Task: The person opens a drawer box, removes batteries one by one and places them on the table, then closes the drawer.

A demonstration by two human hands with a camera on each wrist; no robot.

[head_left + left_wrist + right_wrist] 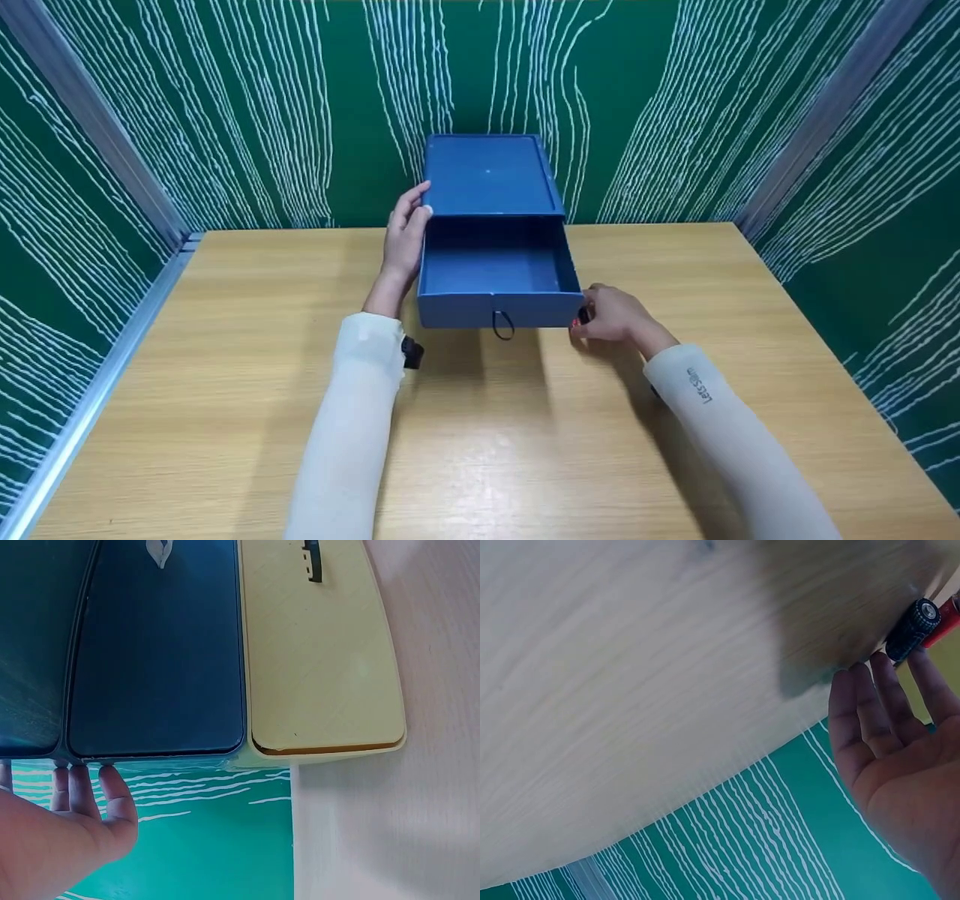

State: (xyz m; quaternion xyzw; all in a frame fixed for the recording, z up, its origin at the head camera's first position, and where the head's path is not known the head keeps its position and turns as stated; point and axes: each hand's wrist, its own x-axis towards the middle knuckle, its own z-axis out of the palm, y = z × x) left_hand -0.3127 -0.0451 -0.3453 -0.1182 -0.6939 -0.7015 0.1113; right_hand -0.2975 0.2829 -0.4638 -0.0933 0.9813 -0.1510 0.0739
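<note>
A blue drawer cabinet (487,174) stands at the back of the table, its top drawer (454,311) pulled out towards me with a bare inside. On the drawer's front hangs a dark cord loop (513,328). My left hand (403,240) rests against the cabinet's left side, fingers extended along it. Beside the drawer's front right corner, my right hand (616,315) pinches small cylinders between thumb and fingers. In the right wrist view these are a black cylinder (910,633) with a silver end and a red cylinder (946,621) next to it, both battery-like.
Below the open drawer, the left wrist view shows a closed dark blue drawer (157,652) and a closed yellow drawer (322,667) with a dark pull. The cabinet stands on a wooden table (247,375). Green walls (360,180) with white lines rise behind and at both sides.
</note>
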